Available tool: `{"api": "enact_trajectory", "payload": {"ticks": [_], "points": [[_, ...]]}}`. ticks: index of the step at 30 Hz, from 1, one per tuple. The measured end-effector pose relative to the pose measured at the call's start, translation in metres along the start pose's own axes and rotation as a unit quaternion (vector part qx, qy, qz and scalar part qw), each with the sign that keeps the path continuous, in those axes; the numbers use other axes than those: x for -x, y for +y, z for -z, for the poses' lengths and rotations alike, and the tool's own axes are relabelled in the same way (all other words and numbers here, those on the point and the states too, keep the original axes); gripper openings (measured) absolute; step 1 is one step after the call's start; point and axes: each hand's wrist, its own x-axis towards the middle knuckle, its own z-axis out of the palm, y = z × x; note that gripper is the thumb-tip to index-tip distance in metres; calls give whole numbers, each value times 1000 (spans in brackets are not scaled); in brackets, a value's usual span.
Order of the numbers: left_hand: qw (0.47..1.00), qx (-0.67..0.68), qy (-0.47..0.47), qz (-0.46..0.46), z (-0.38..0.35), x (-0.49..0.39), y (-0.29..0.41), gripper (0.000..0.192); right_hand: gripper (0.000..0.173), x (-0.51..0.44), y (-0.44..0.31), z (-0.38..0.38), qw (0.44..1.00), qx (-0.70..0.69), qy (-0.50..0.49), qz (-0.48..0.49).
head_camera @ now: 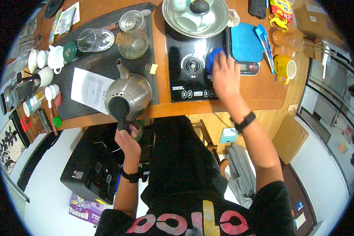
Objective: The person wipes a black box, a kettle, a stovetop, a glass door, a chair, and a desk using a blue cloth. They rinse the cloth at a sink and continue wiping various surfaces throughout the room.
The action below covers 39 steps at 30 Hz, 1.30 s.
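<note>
My left hand (128, 143) is closed around the black handle of a stainless steel kettle (137, 90), whose spout points away from me. The kettle is at the table's front edge, over a corner of a printed paper sheet (90, 90). On the right, my right hand (226, 73) presses a bunched blue cloth (214, 59) on the right part of a black induction cooktop (180, 73). Its fingers partly cover the cloth. Behind, on the same cooker unit, stands a glass-lidded pot (196, 31) with several pale cups inside.
Right of the cooktop, a folded blue cloth (246, 42) lies on a digital scale (249, 68). A yellow mug (284, 69) stands near the right edge. Glass vessels (96, 40) and a white teapot (56, 59) crowd the left side. A small yellow tag (153, 69) lies on the dark mat (76, 109).
</note>
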Motion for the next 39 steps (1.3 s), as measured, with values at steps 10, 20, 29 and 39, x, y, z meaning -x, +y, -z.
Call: {"api": "enact_trajectory", "payload": {"ticks": [10,20,29,39], "points": [[999,-17,-13,-24,-1,0,6,57,41,-61,-4,1,945,-259,98,173],[1000,9,-2,-5,-4,1,6,61,40,10,-11,2,966,-260,-4,5],[1000,-7,15,0,-6,3,9,61,39,12,-96,17,974,-162,107,121],[1000,-16,3,4,-4,2,8,61,28,-59,-105,19,976,-178,126,-21]]}}
